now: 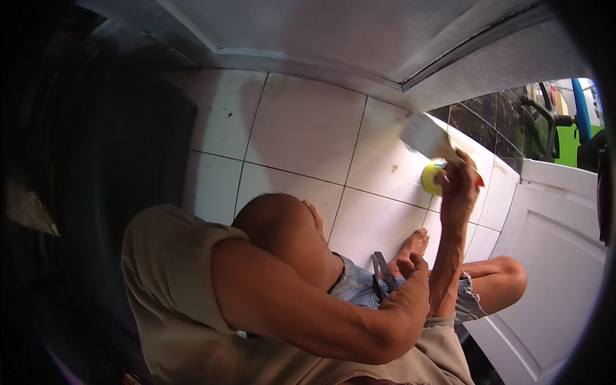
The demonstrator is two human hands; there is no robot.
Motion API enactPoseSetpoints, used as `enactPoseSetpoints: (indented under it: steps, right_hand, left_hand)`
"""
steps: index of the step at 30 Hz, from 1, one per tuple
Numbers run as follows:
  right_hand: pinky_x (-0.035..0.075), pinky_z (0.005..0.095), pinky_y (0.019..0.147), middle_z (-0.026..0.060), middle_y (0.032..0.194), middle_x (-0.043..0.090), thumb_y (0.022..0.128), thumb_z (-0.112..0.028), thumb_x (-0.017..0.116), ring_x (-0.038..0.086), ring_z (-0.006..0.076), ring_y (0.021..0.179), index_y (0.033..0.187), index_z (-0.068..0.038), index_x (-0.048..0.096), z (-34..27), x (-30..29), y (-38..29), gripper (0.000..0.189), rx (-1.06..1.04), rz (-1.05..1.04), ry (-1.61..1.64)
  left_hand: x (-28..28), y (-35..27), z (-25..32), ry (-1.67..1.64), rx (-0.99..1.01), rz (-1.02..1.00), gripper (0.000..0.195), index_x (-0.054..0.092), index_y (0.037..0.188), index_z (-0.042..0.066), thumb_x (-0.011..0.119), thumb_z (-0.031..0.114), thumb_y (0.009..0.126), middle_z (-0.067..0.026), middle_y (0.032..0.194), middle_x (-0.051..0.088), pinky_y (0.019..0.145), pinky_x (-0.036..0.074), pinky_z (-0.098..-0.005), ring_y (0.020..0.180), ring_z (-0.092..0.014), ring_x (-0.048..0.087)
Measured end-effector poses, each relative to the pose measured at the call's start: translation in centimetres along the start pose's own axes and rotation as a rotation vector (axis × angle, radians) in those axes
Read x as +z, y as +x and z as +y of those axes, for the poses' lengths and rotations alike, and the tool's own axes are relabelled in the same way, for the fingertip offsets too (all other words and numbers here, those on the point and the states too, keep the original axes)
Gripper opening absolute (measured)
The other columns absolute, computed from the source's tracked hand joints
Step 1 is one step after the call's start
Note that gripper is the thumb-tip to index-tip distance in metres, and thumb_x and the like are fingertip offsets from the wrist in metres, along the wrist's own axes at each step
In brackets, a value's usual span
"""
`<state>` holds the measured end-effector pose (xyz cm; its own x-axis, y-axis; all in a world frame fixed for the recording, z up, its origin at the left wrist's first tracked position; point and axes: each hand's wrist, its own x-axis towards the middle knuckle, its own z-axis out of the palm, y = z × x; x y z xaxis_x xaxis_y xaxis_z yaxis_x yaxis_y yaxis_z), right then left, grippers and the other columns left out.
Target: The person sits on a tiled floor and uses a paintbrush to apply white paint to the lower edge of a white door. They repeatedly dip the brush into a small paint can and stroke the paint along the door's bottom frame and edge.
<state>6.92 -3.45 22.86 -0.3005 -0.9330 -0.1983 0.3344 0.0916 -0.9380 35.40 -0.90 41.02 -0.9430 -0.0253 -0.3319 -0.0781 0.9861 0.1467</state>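
Note:
My right hand (459, 185) is raised at the right and grips a wide flat paintbrush (428, 137). The brush is blurred; its pale bristle end points up and left, and a red tip shows at the handle's end. Partly hidden behind the hand, a yellow-green container (429, 179) stands on the tiled floor. My left hand (413, 284) is bent in over my lap, close against the right forearm. Its fingers look curled, and whether they hold anything cannot be seen. A dark strap (382, 272) hangs just left of it, over denim shorts.
A pale panelled door or board (313, 33) stands across the top. White floor tiles (298, 130) with dark joints lie below it. Another white panelled door (553, 231) is at the right. Dark tiles (481, 122) and a black metal frame (548, 120) show beyond. My bare foot (411, 248) is on the floor.

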Motion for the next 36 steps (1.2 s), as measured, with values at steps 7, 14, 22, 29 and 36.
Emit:
enactPoseSetpoints:
  steps: [7, 14, 22, 29, 36]
  right_hand:
    - [0.062, 0.0396, 0.080, 0.0123, 0.114, 0.069, 0.095, -0.008, 0.073, 0.073, 0.0298, 0.096, 0.132, -0.011, 0.068, 4.9, 14.7, 3.7, 0.038, -0.719, -0.518, -0.961]
    - [0.065, 0.0415, 0.077, 0.0116, 0.112, 0.067, 0.093, -0.003, 0.071, 0.074, 0.0307, 0.093, 0.134, -0.012, 0.066, 8.0, 16.8, 7.0, 0.041, -0.760, -0.535, -1.089]
    - [0.059, 0.0422, 0.079, 0.0154, 0.110, 0.065, 0.096, 0.001, 0.067, 0.071, 0.0330, 0.096, 0.138, -0.013, 0.064, 9.2, 15.2, 7.6, 0.044, -0.684, -0.476, -1.070]
    - [0.056, 0.0442, 0.080, 0.0149, 0.110, 0.065, 0.098, -0.002, 0.068, 0.069, 0.0353, 0.095, 0.136, -0.015, 0.066, 8.1, 13.7, 6.9, 0.040, -0.632, -0.342, -1.148]
    - [0.057, 0.0471, 0.082, 0.0154, 0.117, 0.065, 0.097, -0.008, 0.068, 0.069, 0.0373, 0.101, 0.137, -0.014, 0.064, 6.8, 10.8, 6.1, 0.041, -0.592, -0.128, -1.291]
  left_hand:
    - [-0.5, 1.1, 3.7, -0.038, -0.001, -0.073, 0.037, 0.071, 0.125, -0.002, 0.055, 0.017, 0.098, -0.0189, 0.122, 0.069, 0.106, 0.038, -0.0594, 0.115, -0.036, 0.064]
    - [-0.7, 4.2, 6.3, -0.069, 0.002, -0.179, 0.042, 0.068, 0.133, -0.004, 0.053, 0.018, 0.101, -0.0239, 0.133, 0.068, 0.110, 0.035, -0.0677, 0.121, -0.043, 0.063]
    - [0.5, 3.6, 6.7, -0.159, 0.012, -0.121, 0.041, 0.069, 0.131, -0.005, 0.053, 0.016, 0.100, -0.0261, 0.129, 0.069, 0.110, 0.036, -0.0668, 0.118, -0.044, 0.064]
    - [0.3, 1.9, 4.6, -0.172, 0.091, -0.110, 0.040, 0.069, 0.132, -0.004, 0.048, 0.015, 0.103, -0.0245, 0.131, 0.069, 0.111, 0.034, -0.0665, 0.118, -0.043, 0.064]
    - [0.2, 0.3, 3.0, -0.140, 0.105, -0.043, 0.037, 0.070, 0.125, -0.005, 0.048, 0.014, 0.102, -0.0206, 0.123, 0.070, 0.108, 0.039, -0.0570, 0.113, -0.037, 0.066]
